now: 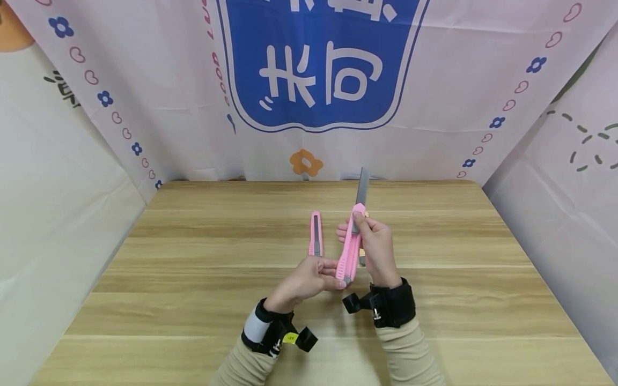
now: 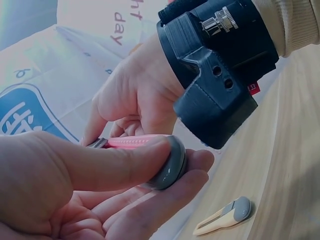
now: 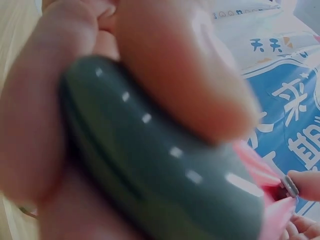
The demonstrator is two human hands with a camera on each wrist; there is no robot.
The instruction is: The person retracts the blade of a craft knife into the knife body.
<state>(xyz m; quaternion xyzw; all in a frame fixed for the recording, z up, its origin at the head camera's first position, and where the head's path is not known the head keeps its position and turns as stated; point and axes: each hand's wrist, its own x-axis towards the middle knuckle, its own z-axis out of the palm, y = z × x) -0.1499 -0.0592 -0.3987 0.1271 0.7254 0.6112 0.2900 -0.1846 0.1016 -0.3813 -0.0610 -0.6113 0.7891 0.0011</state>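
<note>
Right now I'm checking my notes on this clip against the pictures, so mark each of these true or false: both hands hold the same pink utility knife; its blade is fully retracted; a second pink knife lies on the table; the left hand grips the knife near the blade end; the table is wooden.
1. Both hands hold one pink utility knife. True: the left hand and right hand are both on it.
2. Its blade is fully retracted. False: it sticks far out.
3. A second pink knife lies on the table. True.
4. The left hand grips near the blade end. False: it pinches the grey end cap.
5. The table is wooden. True: it shows a wood grain.
</note>
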